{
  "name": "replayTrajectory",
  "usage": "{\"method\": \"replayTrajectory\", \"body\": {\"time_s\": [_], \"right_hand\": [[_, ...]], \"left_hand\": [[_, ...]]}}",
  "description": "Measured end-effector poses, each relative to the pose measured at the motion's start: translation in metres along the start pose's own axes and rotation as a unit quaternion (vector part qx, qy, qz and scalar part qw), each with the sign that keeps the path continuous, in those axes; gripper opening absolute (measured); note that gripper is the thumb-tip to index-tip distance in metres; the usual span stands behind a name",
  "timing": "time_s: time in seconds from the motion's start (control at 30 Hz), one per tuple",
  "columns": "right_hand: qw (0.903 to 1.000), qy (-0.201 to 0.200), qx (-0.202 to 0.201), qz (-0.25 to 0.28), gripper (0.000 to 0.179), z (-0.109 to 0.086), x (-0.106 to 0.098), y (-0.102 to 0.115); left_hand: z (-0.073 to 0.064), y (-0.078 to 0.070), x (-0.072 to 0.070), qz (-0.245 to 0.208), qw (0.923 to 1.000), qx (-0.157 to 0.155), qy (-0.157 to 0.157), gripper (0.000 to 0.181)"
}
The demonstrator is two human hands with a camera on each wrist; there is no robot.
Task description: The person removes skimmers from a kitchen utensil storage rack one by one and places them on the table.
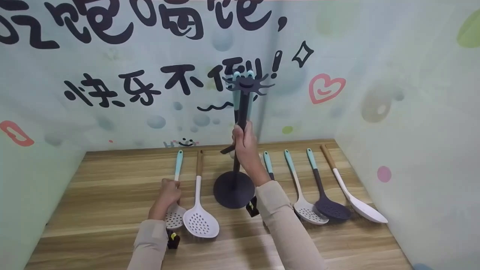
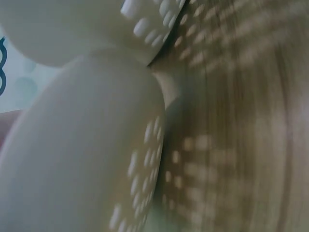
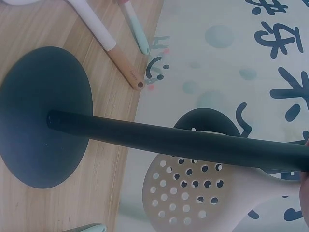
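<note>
In the head view my right hand [image 1: 247,150] grips the dark pole of a utensil stand [image 1: 234,189], partway up. Its round base appears near the table's middle, with a ring of hooks on top. Utensils with mint handles [image 1: 236,97] hang behind the pole. The right wrist view shows a pale slotted skimmer [image 3: 178,193] hanging there, a dark head [image 3: 205,118] behind it. My left hand [image 1: 170,193] holds a beige skimmer [image 1: 174,219] by its handle, low over the table. Close beside it lies a white skimmer with a wooden handle [image 1: 199,163].
Right of the stand are a mint-handled utensil [image 1: 267,163] partly behind my sleeve, a beige slotted spoon [image 1: 309,213], a dark slotted turner [image 1: 332,208] and a white ladle-like spoon [image 1: 367,210]. A printed wall [image 1: 168,127] rises behind the wooden table [image 1: 101,210]; side walls flank it.
</note>
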State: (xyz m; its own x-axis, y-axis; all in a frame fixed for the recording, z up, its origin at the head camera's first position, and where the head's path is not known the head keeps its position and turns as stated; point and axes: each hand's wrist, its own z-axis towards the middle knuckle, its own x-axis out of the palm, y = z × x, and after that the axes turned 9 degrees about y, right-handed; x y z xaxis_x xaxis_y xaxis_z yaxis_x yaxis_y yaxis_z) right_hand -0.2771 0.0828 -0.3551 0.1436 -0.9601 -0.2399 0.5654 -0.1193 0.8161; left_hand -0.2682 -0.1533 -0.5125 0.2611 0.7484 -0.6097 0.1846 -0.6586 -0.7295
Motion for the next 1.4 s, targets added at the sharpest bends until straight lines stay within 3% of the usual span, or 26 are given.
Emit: {"method": "replayTrajectory", "body": {"time_s": [0.37, 0.57, 0.67, 0.83, 0.97, 1.1, 1.23, 1.3, 1.4], "right_hand": [[0.9999, 0.004, 0.004, 0.009, 0.010, 0.000, -0.001, 0.000], [0.9999, 0.003, 0.005, 0.011, 0.008, 0.000, 0.000, 0.000], [1.0000, 0.001, 0.005, 0.007, 0.008, 0.000, -0.001, 0.000], [0.9999, -0.005, -0.003, -0.009, 0.009, 0.001, 0.000, 0.000], [0.9999, -0.008, -0.001, -0.014, 0.008, 0.000, 0.000, 0.000], [0.9998, -0.010, 0.002, -0.019, 0.008, 0.000, 0.000, 0.000], [0.9996, -0.012, 0.000, -0.025, 0.013, 0.001, 0.000, -0.006], [0.9996, -0.012, -0.003, -0.025, 0.016, 0.001, 0.000, -0.006], [0.9997, -0.009, -0.007, -0.020, 0.019, 0.000, 0.001, -0.007]], "left_hand": [[-0.002, -0.007, -0.002, 0.010, 0.9995, -0.027, 0.011, 0.035], [-0.008, -0.031, -0.010, 0.066, 0.9966, -0.033, 0.037, 0.032], [-0.013, -0.052, -0.017, 0.074, 0.9966, 0.006, 0.036, 0.043], [-0.017, -0.094, -0.025, 0.051, 0.9916, 0.119, 0.001, 0.052], [-0.021, -0.129, -0.028, -0.025, 0.9775, 0.208, -0.027, 0.055], [-0.020, -0.160, -0.028, -0.114, 0.9523, 0.281, -0.037, 0.053], [-0.016, -0.185, -0.027, -0.165, 0.9320, 0.321, -0.034, 0.052], [-0.012, -0.195, -0.025, -0.172, 0.9276, 0.330, -0.031, 0.052], [-0.006, -0.206, -0.023, -0.172, 0.9276, 0.331, -0.021, 0.051]]}}
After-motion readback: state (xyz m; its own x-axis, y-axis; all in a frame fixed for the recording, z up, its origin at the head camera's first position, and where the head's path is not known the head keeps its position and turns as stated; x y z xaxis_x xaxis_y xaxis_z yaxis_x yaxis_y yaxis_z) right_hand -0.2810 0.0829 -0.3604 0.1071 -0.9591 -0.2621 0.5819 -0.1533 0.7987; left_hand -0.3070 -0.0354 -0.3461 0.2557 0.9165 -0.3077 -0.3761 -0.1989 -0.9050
